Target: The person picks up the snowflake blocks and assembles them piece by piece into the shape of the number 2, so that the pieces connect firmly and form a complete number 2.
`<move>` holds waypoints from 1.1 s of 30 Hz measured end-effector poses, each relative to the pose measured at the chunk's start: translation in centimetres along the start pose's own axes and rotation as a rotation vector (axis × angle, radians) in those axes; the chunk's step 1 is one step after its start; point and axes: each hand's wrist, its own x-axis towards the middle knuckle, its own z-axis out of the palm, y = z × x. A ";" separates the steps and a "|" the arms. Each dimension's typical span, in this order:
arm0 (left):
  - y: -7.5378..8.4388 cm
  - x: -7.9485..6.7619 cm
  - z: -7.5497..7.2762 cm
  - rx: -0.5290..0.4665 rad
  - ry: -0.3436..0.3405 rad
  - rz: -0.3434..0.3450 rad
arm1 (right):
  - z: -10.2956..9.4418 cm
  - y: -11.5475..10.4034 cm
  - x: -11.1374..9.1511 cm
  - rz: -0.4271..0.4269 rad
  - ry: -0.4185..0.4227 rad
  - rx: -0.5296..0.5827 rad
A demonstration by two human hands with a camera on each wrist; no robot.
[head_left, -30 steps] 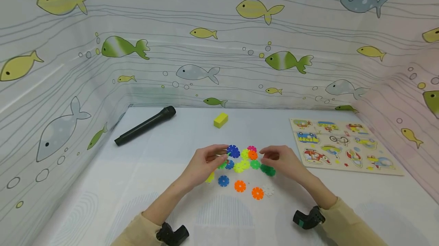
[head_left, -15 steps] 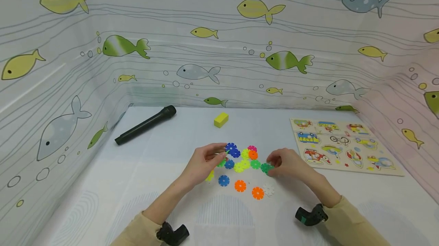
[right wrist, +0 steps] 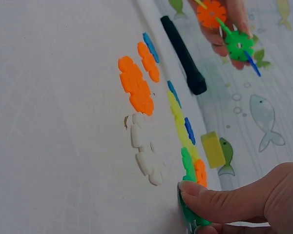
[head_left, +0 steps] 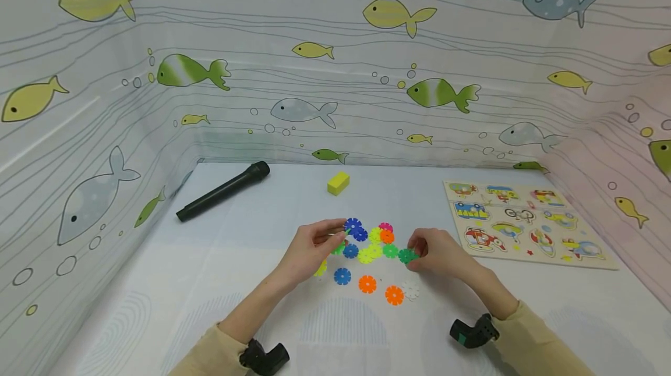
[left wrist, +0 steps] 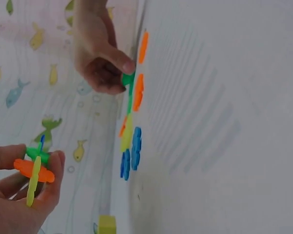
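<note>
My left hand (head_left: 306, 251) is raised above the table, pinching a small joined cluster of notched plastic snowflake discs. In the left wrist view the cluster has a green disc (left wrist: 37, 155), an orange disc (left wrist: 33, 170), a yellow disc (left wrist: 34, 181) and a blue one on edge (left wrist: 42, 142). My right hand (head_left: 437, 252) pinches a dark green snowflake disc (head_left: 407, 256) at the table, thumb on top in the right wrist view; its fingers hide part of it. Beside it lies a lighter green disc (head_left: 390, 251), with yellow discs (head_left: 370, 254) further left.
Nearer me lie a blue disc (head_left: 342, 276), two orange discs (head_left: 367, 284) and white discs (head_left: 411, 290). A yellow block (head_left: 338, 183) stands behind, a black microphone (head_left: 222, 192) lies back left, and a wooden puzzle board (head_left: 524, 222) lies at right.
My right hand has moved slightly right and lower, and its fingers have come onto the dark green disc. My left hand has hardly moved; the blue disc by its fingertips sits slightly further back.
</note>
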 end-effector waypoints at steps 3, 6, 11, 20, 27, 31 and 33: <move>0.0 0.0 0.0 0.000 0.002 0.000 | 0.0 -0.1 -0.1 0.008 0.007 0.000; 0.1 0.0 0.0 0.003 0.003 0.001 | 0.0 -0.2 -0.1 0.022 0.005 0.000; 0.0 0.1 0.1 -0.002 -0.001 0.001 | -0.3 -0.7 -0.3 -0.024 0.011 -0.002; 0.0 0.1 0.3 -0.064 -0.035 -0.008 | 0.1 -4.4 0.2 -0.241 0.111 0.221; -0.1 0.0 0.1 -0.093 -0.051 -0.005 | 1.5 -5.3 0.5 -0.257 0.100 0.345; 0.0 0.0 0.1 -0.093 -0.049 -0.010 | 1.8 -5.4 0.5 -0.245 0.092 0.367; 0.0 0.0 0.1 -0.088 -0.046 -0.011 | 1.9 -5.3 0.6 -0.239 0.071 0.370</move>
